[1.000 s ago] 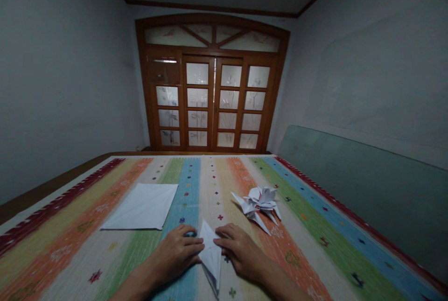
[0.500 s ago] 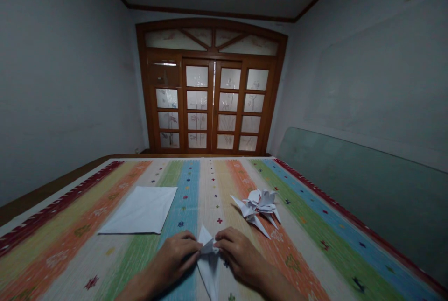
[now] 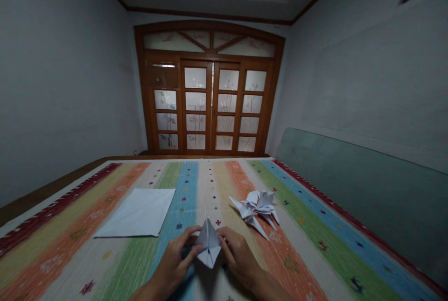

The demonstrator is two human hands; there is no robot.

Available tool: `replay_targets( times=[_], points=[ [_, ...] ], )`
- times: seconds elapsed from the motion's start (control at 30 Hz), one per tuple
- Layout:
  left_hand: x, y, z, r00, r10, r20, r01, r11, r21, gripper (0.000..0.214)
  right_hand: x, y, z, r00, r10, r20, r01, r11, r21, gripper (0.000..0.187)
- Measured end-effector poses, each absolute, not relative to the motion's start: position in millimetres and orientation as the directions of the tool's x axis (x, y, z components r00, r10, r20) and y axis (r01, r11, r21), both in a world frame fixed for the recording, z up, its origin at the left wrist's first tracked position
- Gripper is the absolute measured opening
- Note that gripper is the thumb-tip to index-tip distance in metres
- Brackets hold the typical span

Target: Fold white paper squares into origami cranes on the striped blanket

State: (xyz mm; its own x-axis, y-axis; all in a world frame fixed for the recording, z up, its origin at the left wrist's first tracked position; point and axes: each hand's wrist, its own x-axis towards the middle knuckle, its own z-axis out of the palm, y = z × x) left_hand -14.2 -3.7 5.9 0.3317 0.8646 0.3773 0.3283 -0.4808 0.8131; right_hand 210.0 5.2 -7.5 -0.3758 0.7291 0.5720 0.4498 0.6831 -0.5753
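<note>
A partly folded white paper piece [image 3: 209, 247] with a pointed top is held up between both my hands, low in the middle of the view. My left hand [image 3: 175, 260] pinches its left side and my right hand [image 3: 238, 256] pinches its right side, fingers closed on the paper. Both hands are just above a striped, many-coloured mat [image 3: 301, 240].
A flat white paper sheet [image 3: 137, 213] lies on the mat to the left. Finished white folded paper figures [image 3: 257, 207] lie to the right of the hands. A green padded panel [image 3: 367, 189] lines the right wall. Wooden glass-paned doors [image 3: 208, 105] stand at the far end.
The long paper piece that lay flat under my fingers has been folded shorter and lifted up between both hands. The camera has tilted slightly.
</note>
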Motion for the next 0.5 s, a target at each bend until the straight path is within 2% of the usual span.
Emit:
replay_targets(
  times=[0.07,0.17,0.4,0.5],
  points=[
    [-14.5,-7.4,4.0,0.314,0.878,0.361,0.283,-0.449,0.847,0.038,208.4,4.0,-7.9,-0.354,0.736,0.577,0.458,0.675,-0.579,0.034],
    [-15.5,-11.6,3.2,0.293,0.863,0.413,0.239,-0.484,0.842,0.041,207.5,2.8,-7.9,-0.317,0.755,0.574,0.447,0.653,-0.611,0.035],
    [-9.2,-10.4,6.2,0.209,0.828,0.521,0.295,-0.561,0.773,0.011,204.9,-1.2,-4.4,-0.312,0.789,0.529,0.382,0.614,-0.69,0.026],
    [-8.5,-7.6,3.2,0.147,0.793,0.591,0.34,-0.602,0.723,0.007,201.6,-4.3,-4.4,-0.305,0.8,0.516,0.313,0.596,-0.739,0.018]
  ],
)
